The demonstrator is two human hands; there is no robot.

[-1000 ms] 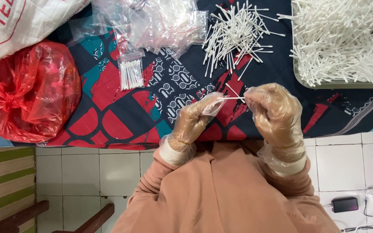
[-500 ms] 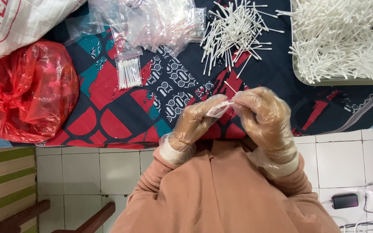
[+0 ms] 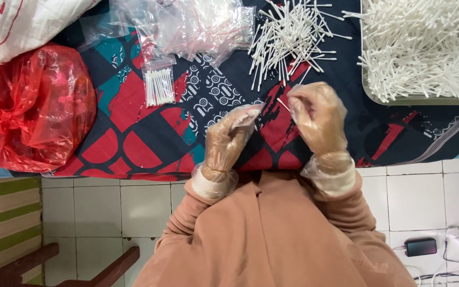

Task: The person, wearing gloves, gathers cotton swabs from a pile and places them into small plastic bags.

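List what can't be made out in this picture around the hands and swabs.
- Left hand: it pinches a small clear bag; the glove's glare hides whether any swabs are inside.
- Right hand: how many swabs it holds is too small to tell; one tip shows.
- Tray: cut off by the top and right edges.
- Red bag: its contents are blurred by the crinkled plastic.
- White sack: cut off by the top left corner.
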